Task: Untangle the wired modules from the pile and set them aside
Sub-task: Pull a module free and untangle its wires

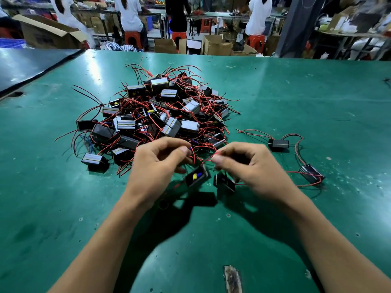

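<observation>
My left hand (pixel 158 166) and my right hand (pixel 251 166) each grip thin red wires (pixel 204 160) tight, one black module (pixel 197 177) and another module (pixel 224 183) hang under them, close to the big pile (pixel 156 115) on the green worktop (pixel 317 98).

Your left grip (pixel 156 166) and right grip (pixel 251 168) are bare hands. Left forearm (pixel 101 240) and right forearm (pixel 330 233) are uncovered right to the frame's lower edge. Thumbnails short, plain. Fingertips slightly blurred, finer detail unreadable.
</observation>
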Demonstrator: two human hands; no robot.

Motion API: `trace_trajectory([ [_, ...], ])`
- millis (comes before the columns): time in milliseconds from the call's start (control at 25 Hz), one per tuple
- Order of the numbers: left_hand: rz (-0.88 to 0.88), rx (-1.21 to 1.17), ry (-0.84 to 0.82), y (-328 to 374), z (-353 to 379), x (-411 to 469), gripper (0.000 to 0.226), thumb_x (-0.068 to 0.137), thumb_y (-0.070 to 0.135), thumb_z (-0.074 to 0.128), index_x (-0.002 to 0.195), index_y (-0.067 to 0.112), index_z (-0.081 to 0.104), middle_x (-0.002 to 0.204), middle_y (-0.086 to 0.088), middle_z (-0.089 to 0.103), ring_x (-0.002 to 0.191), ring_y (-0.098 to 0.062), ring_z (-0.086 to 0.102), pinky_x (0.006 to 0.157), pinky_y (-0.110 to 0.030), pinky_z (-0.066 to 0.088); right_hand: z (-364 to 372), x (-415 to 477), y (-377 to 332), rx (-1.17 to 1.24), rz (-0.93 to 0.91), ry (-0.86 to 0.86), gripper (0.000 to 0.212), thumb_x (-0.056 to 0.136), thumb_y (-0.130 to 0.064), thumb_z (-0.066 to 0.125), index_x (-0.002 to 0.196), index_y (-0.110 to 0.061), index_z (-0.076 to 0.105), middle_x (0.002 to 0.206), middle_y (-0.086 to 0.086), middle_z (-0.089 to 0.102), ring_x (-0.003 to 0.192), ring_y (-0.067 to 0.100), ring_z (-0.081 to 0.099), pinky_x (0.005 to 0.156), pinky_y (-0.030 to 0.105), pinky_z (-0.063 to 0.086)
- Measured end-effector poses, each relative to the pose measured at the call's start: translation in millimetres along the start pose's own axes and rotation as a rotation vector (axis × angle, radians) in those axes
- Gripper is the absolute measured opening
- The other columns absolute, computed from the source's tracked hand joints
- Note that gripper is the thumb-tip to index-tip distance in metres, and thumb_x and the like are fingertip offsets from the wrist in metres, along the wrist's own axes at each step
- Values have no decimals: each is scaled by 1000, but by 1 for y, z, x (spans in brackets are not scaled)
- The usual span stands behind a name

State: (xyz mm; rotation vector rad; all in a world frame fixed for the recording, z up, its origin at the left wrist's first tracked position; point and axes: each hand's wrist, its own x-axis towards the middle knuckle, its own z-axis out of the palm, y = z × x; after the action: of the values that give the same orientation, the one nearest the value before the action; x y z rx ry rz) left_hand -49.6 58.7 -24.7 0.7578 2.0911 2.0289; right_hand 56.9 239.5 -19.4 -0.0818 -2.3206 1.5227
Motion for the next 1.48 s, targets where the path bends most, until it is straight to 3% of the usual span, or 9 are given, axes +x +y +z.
trace_trajectory([
  [160,167,-27,303,2,-2,1,5,89,15,69,88,16,73,77,-6,73,72,-23,68,69,-34,57,-26,4,-3,211,29,291,6,84,-25,76,80,-20,74,66,-5,68,47,4,44,46,13,37],
  [320,59,-245,234,5,-4,5,9,89,18,67,83,14,73,71,-1,70,70,-15,64,65,-22,52,-43,6,4,222,43,393,8,89,-18,73,81,-20,74,67,-4,66,46,9,39,43,17,32],
  [560,-100,31,132,-11,2,5,12,91,13,67,82,13,74,68,-3,71,57,-15,62,57,-27,49,-64,13,21,224,164,843,9,92,-20,70,83,-20,69,64,-7,64,41,6,43,41,19,35],
  [640,-84,226,79,-16,5,2,11,90,18,69,81,18,75,68,-2,73,55,-12,66,59,-26,52,-66,14,29,158,230,906,2,92,-20,69,92,-20,68,72,-4,65,45,6,49,47,26,43],
  [760,-48,416,12,-19,9,0,9,90,21,69,83,20,75,65,1,72,58,-10,68,65,-27,54,-55,13,34,-192,319,974,48,88,-24,72,132,-17,54,117,4,62,78,18,62,85,41,53],
  [960,-73,399,30,-21,10,1,4,90,16,70,92,17,72,78,0,73,66,-17,69,74,-35,58,-8,9,30,-563,-146,719,44,91,-12,65,134,-13,57,125,3,53,86,10,56,87,26,47],
  [1080,-92,378,14,-23,10,2,7,89,18,71,95,20,68,81,1,73,64,-14,69,70,-32,59,1,16,42,-434,147,363,47,97,-17,62,143,-13,53,128,1,58,103,11,58,102,23,40],
  [1320,-89,361,-17,-25,8,2,9,89,23,71,96,27,66,83,3,73,65,-14,70,68,-32,60,-41,27,62,-382,401,584,47,95,-17,62,141,-12,56,103,5,71,101,26,66,79,12,35],
  [1480,-77,355,-21,-28,7,3,12,89,27,70,100,29,67,82,6,73,66,-12,69,71,-33,60,-53,25,65,-498,418,560,53,95,-19,63,146,-10,50,153,15,45,139,26,45,116,29,29],
])
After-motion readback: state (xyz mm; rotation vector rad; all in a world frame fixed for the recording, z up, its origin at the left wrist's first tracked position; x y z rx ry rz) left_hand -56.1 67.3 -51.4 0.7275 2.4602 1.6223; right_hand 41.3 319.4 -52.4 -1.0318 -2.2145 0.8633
